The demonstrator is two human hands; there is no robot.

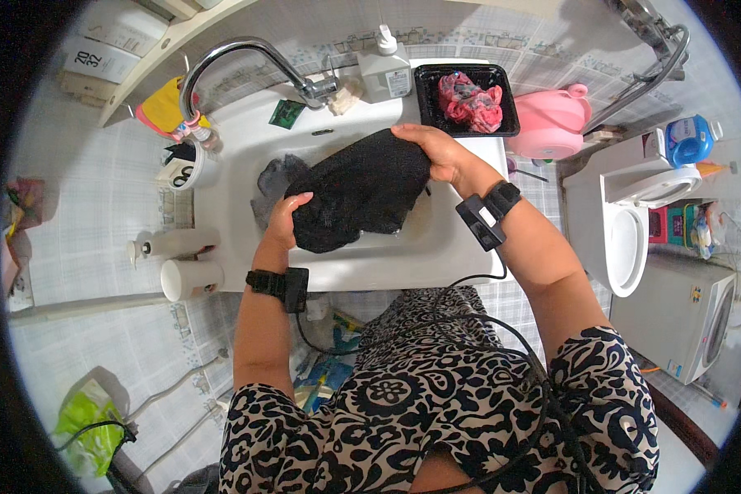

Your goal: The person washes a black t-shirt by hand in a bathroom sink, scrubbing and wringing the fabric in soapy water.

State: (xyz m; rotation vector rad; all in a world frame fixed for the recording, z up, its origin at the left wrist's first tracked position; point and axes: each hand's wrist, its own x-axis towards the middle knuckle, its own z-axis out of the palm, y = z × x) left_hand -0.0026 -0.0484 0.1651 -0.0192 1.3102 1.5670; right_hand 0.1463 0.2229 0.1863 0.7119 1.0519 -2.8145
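left hand nearer body, thumb on top, gripping left end of black cloth; right hand farther out, gripping opposite end. cloth spread between hands, over sink. forearms reaching forward. grey cloth just beyond left hand.

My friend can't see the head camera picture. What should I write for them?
A person's left hand and right hand hold a black cloth by opposite ends over a white sink. A grey cloth lies in the sink, partly hidden behind it. At the back are a silver tap and a black tray holding a pink-and-grey cloth.
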